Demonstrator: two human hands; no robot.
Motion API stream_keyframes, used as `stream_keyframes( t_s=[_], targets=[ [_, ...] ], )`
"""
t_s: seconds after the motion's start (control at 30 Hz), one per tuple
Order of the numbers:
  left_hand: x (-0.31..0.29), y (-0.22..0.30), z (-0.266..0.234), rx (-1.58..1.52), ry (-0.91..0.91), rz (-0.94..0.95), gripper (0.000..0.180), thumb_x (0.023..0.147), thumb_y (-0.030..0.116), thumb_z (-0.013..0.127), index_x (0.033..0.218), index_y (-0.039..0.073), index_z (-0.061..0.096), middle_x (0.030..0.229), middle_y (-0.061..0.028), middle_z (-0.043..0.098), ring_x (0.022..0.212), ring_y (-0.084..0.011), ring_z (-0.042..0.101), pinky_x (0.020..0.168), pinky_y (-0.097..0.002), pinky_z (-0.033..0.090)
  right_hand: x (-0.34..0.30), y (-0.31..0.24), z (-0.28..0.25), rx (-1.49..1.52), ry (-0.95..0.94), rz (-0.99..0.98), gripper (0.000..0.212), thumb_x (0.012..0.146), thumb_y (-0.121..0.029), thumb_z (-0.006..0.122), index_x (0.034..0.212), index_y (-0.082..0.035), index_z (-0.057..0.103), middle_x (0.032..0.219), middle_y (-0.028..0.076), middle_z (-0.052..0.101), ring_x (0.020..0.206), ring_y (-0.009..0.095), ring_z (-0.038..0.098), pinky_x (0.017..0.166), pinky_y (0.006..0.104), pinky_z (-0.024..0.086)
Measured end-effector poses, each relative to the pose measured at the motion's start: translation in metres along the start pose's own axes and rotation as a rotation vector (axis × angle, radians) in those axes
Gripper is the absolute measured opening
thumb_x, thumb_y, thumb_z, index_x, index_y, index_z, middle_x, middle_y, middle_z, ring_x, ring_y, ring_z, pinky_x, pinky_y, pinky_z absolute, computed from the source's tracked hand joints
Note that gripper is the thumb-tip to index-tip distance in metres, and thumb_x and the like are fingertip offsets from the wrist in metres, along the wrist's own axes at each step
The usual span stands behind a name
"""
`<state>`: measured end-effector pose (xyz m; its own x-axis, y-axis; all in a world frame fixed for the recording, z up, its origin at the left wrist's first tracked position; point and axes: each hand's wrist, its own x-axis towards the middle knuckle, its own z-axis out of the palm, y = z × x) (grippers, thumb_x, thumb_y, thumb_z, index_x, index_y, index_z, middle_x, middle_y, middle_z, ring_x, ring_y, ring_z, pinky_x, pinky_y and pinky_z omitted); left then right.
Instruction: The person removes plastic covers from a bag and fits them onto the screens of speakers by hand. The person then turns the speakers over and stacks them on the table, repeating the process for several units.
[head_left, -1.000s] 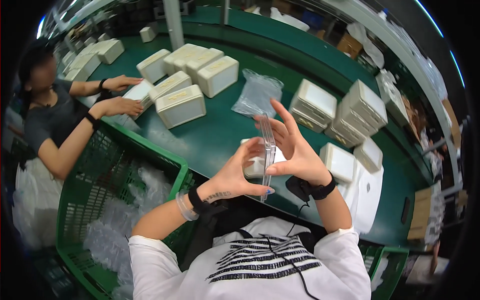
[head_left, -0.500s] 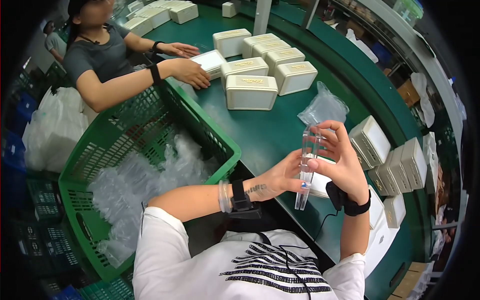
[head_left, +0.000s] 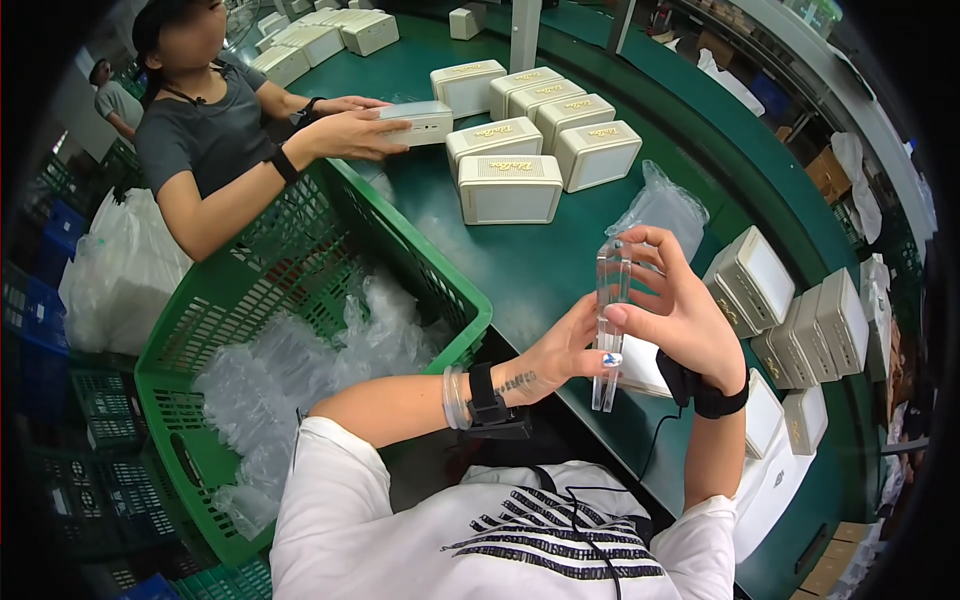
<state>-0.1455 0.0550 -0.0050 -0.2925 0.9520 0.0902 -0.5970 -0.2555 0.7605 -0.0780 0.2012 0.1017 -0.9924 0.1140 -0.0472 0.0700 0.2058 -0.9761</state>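
A clear, rigid plastic frame-like piece [head_left: 611, 268] is held upright, edge toward me, over the table's near edge. My left hand [head_left: 562, 348] grips its lower left side with the thumb in front. Around its upper right side curl the fingers of my right hand [head_left: 672, 305], thumb pressed on the front edge. Just behind my hands lies a cream box-shaped unit [head_left: 645, 368], partly hidden. A crumpled clear plastic bag [head_left: 665, 205] rests on the table beyond my right fingers.
At my left stands a green slatted crate [head_left: 465, 330] with clear plastic bags [head_left: 270, 385] inside. Several cream units [head_left: 510, 190] stand ahead on the green table [head_left: 430, 225], more [head_left: 755, 280] at right. A co-worker's hands [head_left: 365, 130] hold another unit [head_left: 428, 122] at far left.
My hands keep their grip on the clear piece, which is turned slightly and looks more upright. The co-worker has lifted and tilted the cream unit, so its side panel now shows.
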Motion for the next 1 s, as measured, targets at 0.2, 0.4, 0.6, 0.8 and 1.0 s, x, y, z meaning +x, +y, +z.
stream_keyframes(
  t_s=[0.2, 0.4, 0.6, 0.8, 1.0],
  targets=[
    [0.011, -0.016, -0.01, 0.109, 0.03, 0.118, 0.099, 0.067, 0.034, 0.076, 0.147, 0.013, 0.021, 0.139, -0.0093, 0.037, 0.129, -0.0236, 0.041, 0.102, -0.0423, 0.043, -0.006, 0.017, -0.003, 0.009, -0.144, -0.063, 0.094, 0.07, -0.021, 0.081, 0.145, -0.008, 0.026, 0.136, 0.015, 0.04, 0.126, 0.028, 0.045, 0.104, 0.0405, 0.04],
    [0.01, -0.024, -0.014, 0.041, 0.046, 0.08, 0.108, 0.069, 0.022, 0.078, 0.15, 0.007, 0.008, 0.145, -0.0135, 0.031, 0.132, -0.027, 0.035, 0.108, -0.0418, 0.035, -0.013, 0.028, -0.005, 0.218, 0.119, -0.075, 0.102, 0.066, -0.026, 0.084, 0.149, -0.009, 0.027, 0.14, 0.016, 0.042, 0.126, 0.027, 0.045, 0.101, 0.0387, 0.04],
    [0.004, -0.003, -0.006, 0.504, -0.271, 0.13, 0.119, 0.061, 0.035, 0.083, 0.151, 0.006, 0.01, 0.14, -0.0157, 0.036, 0.13, -0.0287, 0.039, 0.108, -0.0413, 0.032, -0.023, 0.043, -0.077, 0.113, 0.392, -0.131, 0.102, 0.064, -0.042, 0.081, 0.148, -0.009, 0.032, 0.146, 0.017, 0.037, 0.129, 0.031, 0.043, 0.106, 0.041, 0.034],
    [-0.005, 0.002, 0.007, 1.209, -0.82, 0.11, 0.114, 0.051, 0.034, 0.084, 0.142, -0.005, 0.027, 0.134, -0.0216, 0.041, 0.126, -0.0338, 0.042, 0.108, -0.0436, 0.028, -0.05, 0.064, -0.077, -0.681, 0.098, -0.113, 0.108, 0.055, -0.031, 0.087, 0.146, -0.005, 0.033, 0.145, 0.017, 0.037, 0.133, 0.032, 0.038, 0.106, 0.0396, 0.034],
    [-0.023, -0.007, 0.009, 1.293, -0.947, -0.245, 0.107, 0.048, 0.033, 0.084, 0.134, -0.009, 0.035, 0.132, -0.0234, 0.043, 0.126, -0.0357, 0.042, 0.109, -0.0469, 0.027, -0.056, 0.077, -0.069, -0.892, -0.168, -0.134, 0.112, 0.051, -0.026, 0.089, 0.145, -0.002, 0.032, 0.142, 0.021, 0.036, 0.13, 0.037, 0.039, 0.107, 0.0429, 0.035]
  ],
)
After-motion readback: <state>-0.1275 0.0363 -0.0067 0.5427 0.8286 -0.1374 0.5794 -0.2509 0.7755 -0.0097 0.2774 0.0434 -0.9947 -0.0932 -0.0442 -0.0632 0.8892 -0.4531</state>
